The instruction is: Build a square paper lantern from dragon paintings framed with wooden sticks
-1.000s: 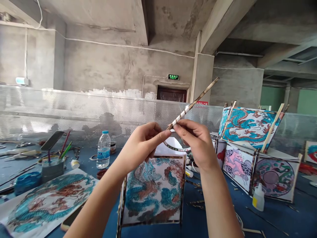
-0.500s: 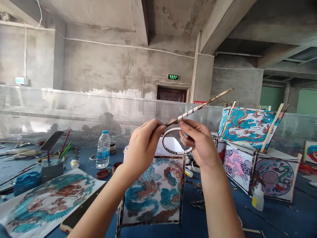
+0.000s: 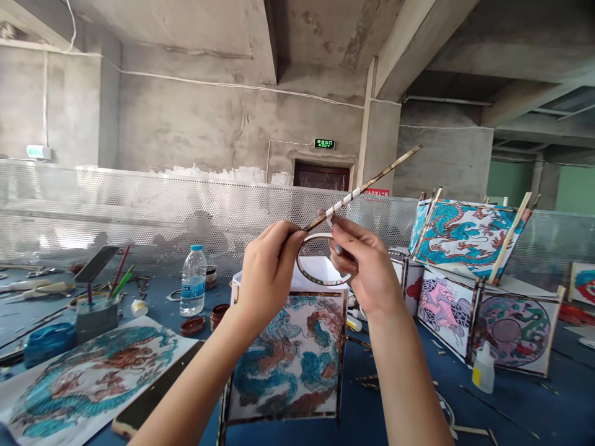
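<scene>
My left hand (image 3: 269,263) is closed, pinching the lower end of a thin, dark-mottled wooden stick (image 3: 397,161). The stick slants up to the right, and a white strip of tape (image 3: 344,202) winds round its middle in a spiral. In my right hand (image 3: 374,266) is a thin roll of white tape (image 3: 325,284), hanging below the stick. A short end of tape runs from the stick down to my right thumb and forefinger. Below both hands stands a paper box (image 3: 286,365) with dark stick edges and a painted blue and brown dragon.
On the left lie a painted dragon sheet (image 3: 97,378), a phone (image 3: 158,384), a water bottle (image 3: 193,282) and a cup of brushes (image 3: 96,319). To the right stand painted paper boxes (image 3: 449,303) and a glue bottle (image 3: 484,370). A perforated metal divider (image 3: 139,217) runs behind.
Both hands and the stick have shifted slightly left, and the stick's tip sits higher. My right fingers have moved below the stick, where a short tape end now shows.
</scene>
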### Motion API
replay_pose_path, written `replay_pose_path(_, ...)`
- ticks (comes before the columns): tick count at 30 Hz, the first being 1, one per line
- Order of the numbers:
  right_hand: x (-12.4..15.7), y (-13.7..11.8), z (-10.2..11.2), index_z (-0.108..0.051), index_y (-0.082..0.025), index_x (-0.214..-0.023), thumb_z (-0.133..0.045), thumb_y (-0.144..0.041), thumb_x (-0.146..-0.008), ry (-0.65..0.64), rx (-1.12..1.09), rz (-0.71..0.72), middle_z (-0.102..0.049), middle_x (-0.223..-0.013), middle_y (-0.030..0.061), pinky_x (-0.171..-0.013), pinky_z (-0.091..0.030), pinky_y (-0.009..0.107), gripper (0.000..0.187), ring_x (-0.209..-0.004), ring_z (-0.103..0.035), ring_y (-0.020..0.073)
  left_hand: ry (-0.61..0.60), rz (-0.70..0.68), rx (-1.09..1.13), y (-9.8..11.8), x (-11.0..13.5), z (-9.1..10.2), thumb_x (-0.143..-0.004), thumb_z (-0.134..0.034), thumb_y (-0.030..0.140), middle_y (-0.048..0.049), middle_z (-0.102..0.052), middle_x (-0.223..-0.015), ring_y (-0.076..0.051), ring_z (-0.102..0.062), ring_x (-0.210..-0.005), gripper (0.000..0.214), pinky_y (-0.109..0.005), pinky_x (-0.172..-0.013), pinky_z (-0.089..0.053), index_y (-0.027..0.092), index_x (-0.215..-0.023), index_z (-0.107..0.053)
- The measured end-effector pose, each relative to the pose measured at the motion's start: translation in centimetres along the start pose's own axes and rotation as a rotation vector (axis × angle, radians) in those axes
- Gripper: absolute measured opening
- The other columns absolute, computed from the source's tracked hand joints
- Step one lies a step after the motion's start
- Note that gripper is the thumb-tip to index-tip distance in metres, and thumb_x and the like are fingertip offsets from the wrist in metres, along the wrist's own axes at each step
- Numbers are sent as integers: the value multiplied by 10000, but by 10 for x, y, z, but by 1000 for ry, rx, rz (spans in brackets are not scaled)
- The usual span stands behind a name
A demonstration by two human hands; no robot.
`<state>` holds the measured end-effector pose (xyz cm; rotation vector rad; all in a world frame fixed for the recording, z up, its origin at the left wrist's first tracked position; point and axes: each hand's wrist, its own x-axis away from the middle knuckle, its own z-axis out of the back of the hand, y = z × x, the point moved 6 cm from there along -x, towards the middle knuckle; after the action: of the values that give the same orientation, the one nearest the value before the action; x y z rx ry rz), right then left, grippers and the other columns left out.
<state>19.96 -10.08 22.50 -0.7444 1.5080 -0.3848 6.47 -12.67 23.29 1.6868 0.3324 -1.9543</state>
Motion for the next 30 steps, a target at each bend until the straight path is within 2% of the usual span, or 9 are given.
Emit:
replay_pose_path(4, 0, 1, 0, -584, -271, -1152, -612, -330, -762, -17, -13, -6, -325, -577, -61, -408, -150, 241, 396, -459, -198, 69, -16, 51, 93, -1, 1, -1, -882, -396, 240, 4, -503, -620, -115, -400, -568, 210, -240, -538, -280, 191, -703, -494)
replay_pose_path(8, -2, 3, 0, -629, -264, -1004, -626, -323, -757, -109, -76, 6, -408, -623, -48, -424, -211, 237, 254, -469, -268, 65, -75, 166, 296, -8, 3, -8, -889, -401, 304, 20, -410, -570, -112, -349, -540, 242, -243, -510, -263, 195, -688, -480)
replay_pose_path(13, -1, 6, -5, -647, -238, -928, -591, -347, -788, -203, -37, -17, -395, -631, -40, -434, -195, 245, 186, -477, -234, 67, -98, 298, 588, -16, 2, -14, -874, -431, 379, 33, -357, -569, -91, -293, -497, 280, -233, -463, -238, 191, -668, -456)
replay_pose_path(19, -3, 6, 0, -637, -250, -886, -576, -388, -792, -140, -24, 14, -500, -710, -2, -458, -223, 249, 178, -557, -321, 97, -216, 440, 879, -23, 0, -18, -836, -499, 386, 47, -315, -551, -58, -253, -449, 274, -212, -406, -182, 162, -679, -512)
replay_pose_path(24, -3, 7, -2, -643, -232, -885, -583, -391, -803, -151, 69, 7, -439, -652, -25, -458, -210, 241, 189, -540, -329, 80, -246, 479, 1014, -26, 0, -20, -840, -509, 344, 53, -298, -542, -39, -228, -434, 263, -199, -398, -159, 148, -666, -510)
replay_pose_path(30, -6, 7, 5, -598, -218, -790, -644, -367, -760, 13, 151, 96, -441, -614, -44, -464, -226, 226, 159, -532, -343, 73, -233, 507, 1039, -25, 0, -21, -790, -580, 311, 70, -265, -520, -35, -194, -424, 184, -187, -387, -134, 150, -720, -526)
